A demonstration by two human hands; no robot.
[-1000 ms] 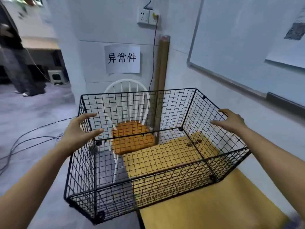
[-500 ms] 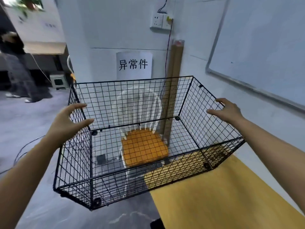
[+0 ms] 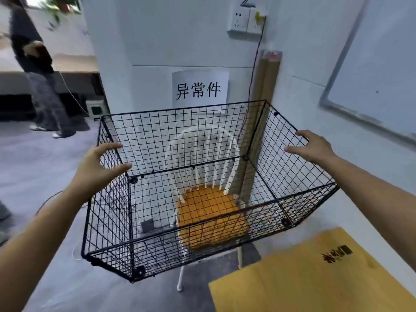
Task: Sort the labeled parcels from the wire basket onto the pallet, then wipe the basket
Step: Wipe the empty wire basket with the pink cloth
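Black wire mesh basket (image 3: 202, 188) mid-frame, empty, held aloft: left hand (image 3: 99, 165) and right hand (image 3: 311, 146) each grip a side rim, above white chair (image 3: 202, 154).

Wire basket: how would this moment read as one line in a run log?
wire basket: empty, lifted | left hand: gripping left wall | right hand: gripping right rim | below: white chair, orange cushion
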